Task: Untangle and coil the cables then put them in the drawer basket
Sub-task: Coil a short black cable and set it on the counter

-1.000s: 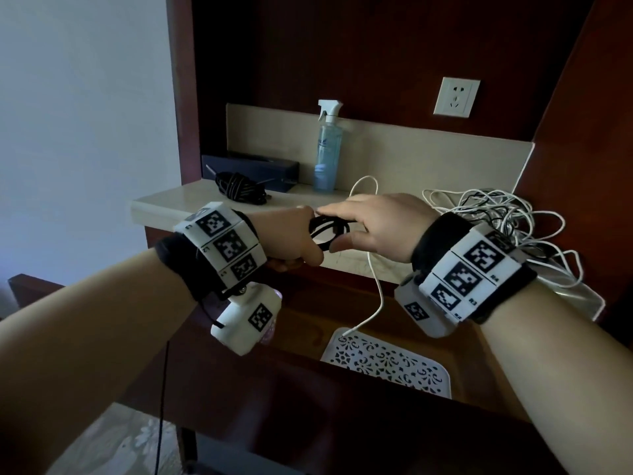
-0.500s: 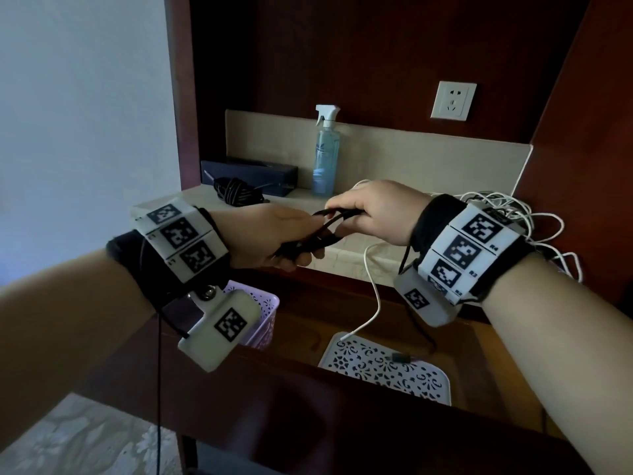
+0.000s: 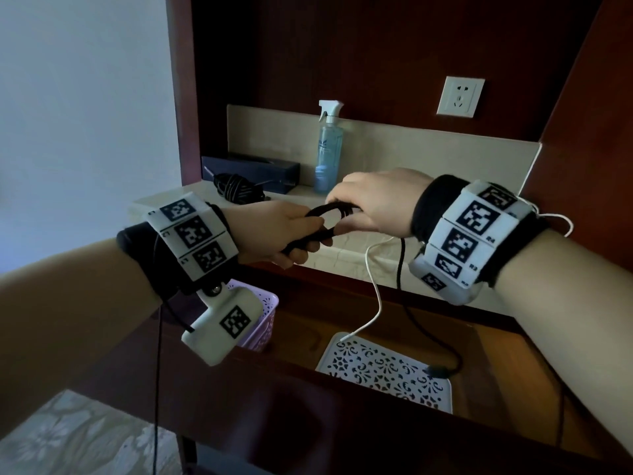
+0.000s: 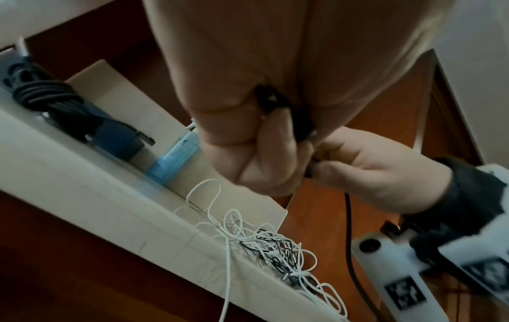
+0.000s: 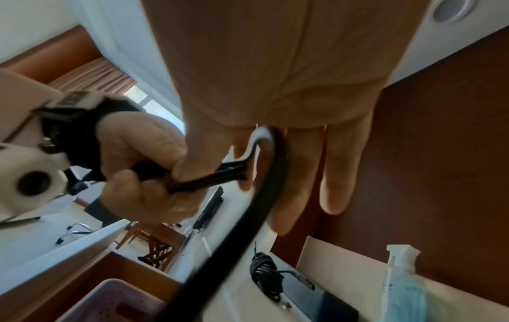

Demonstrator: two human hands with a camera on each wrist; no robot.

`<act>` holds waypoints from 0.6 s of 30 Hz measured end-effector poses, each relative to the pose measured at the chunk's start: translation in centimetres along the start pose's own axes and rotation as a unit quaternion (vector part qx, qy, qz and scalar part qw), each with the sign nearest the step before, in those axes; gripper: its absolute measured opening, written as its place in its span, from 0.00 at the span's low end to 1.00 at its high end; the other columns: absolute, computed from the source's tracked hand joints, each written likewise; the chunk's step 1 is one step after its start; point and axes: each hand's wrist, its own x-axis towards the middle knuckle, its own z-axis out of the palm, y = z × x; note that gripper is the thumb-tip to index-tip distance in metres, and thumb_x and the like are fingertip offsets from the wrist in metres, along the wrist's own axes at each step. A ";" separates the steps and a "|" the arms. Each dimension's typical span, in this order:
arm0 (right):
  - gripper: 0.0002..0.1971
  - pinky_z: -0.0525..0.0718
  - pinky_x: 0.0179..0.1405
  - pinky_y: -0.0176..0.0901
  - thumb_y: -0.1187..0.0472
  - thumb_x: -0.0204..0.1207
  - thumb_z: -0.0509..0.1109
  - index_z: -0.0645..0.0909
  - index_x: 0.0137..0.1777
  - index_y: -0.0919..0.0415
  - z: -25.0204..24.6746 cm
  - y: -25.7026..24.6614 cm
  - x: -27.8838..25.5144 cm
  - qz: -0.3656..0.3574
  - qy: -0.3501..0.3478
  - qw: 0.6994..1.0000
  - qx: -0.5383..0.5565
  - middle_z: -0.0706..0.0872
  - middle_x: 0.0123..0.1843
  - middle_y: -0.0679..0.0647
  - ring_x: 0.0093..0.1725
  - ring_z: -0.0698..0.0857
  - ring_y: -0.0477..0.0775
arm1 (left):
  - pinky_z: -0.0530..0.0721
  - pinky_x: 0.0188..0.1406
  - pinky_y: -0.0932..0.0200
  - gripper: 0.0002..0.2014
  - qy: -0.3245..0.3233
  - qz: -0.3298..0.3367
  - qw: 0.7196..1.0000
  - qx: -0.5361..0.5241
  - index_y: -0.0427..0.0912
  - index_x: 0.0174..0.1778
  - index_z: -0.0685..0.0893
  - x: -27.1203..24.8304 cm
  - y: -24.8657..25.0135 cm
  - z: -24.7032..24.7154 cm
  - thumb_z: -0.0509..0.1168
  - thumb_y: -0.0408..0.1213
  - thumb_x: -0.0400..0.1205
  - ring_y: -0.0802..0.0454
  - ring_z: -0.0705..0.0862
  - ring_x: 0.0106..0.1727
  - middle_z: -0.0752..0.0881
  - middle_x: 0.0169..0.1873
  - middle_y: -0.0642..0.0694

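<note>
Black cable [image 3: 325,222], looped in thin coils, gripped by left hand [image 3: 274,234] and right hand [image 3: 373,204].

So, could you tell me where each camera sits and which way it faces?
Head: worn on the head, looking down at both forearms, left hand and right hand on the black cable.
Left wrist: along the fist toward the white tangle.
Right wrist: along the fingers, with the left hand opposite.
Shared: all three show the spray bottle.

Glossy black cable [image 3: 322,217], perforated white plastic basket [image 3: 383,371]
</note>
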 end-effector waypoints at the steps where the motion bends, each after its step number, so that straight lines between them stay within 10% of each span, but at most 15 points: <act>1: 0.25 0.77 0.47 0.46 0.38 0.76 0.59 0.69 0.70 0.49 0.3 -0.2 0.0 -0.004 -0.004 1.000 0.015 0.73 0.53 0.46 0.52 0.78 0.50 | 0.64 0.17 0.71 0.13 -0.002 -0.001 1.000 -0.020 0.37 0.52 0.76 0.2 -0.1 -0.1 0.49 0.39 0.89 0.61 0.68 0.23 0.73 0.31 0.49; 12: 0.17 0.78 0.50 0.55 0.44 0.84 0.49 0.72 0.65 0.48 1.9 -0.6 0.9 0.004 -0.004 0.999 -0.046 0.70 0.48 0.45 0.54 0.78 0.54 | 0.68 0.17 0.71 0.12 -0.052 -0.031 0.995 -0.083 0.35 0.50 0.77 0.5 -0.2 -1.1 0.52 0.39 0.88 0.60 0.70 0.25 0.74 0.29 0.48; 18: 0.18 0.76 0.56 0.50 0.45 0.84 0.49 0.79 0.60 0.49 1.7 -0.2 1.4 -0.012 0.016 1.000 0.005 0.78 0.50 0.47 0.56 0.78 0.51 | 0.77 0.29 0.68 0.12 0.019 0.026 0.975 0.222 0.39 0.55 0.80 -0.3 0.9 -1.5 0.54 0.41 0.87 0.56 0.76 0.29 0.81 0.34 0.48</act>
